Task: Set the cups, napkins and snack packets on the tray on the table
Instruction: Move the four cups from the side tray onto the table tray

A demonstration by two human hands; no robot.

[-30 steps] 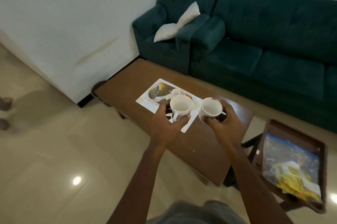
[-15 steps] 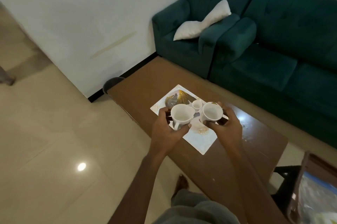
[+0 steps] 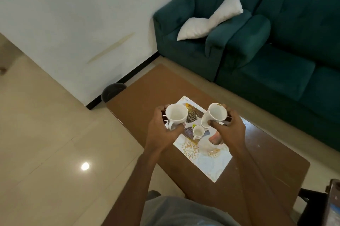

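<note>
A flat white tray (image 3: 211, 163) with gold and grey floral prints lies on the brown wooden table (image 3: 147, 95). My left hand (image 3: 161, 132) grips a white cup (image 3: 175, 116) above the tray's far left part. My right hand (image 3: 230, 128) grips a second white cup (image 3: 216, 114) above the tray's far right part. Both cups are held in the air, mouths toward me, empty. A third, small white cup (image 3: 198, 132) stands on the tray between my hands. No napkins or snack packets show on the tray.
A dark green sofa (image 3: 276, 41) with a white pillow (image 3: 207, 21) runs along the far side of the table. A black bin (image 3: 112, 91) stands at the table's far left corner by the white wall. A dark tray's edge (image 3: 333, 205) shows at the bottom right.
My view has closed in on the table and turned left. Both hands, each with its cup, have spread apart over the tray, uncovering the small cup between them.
</note>
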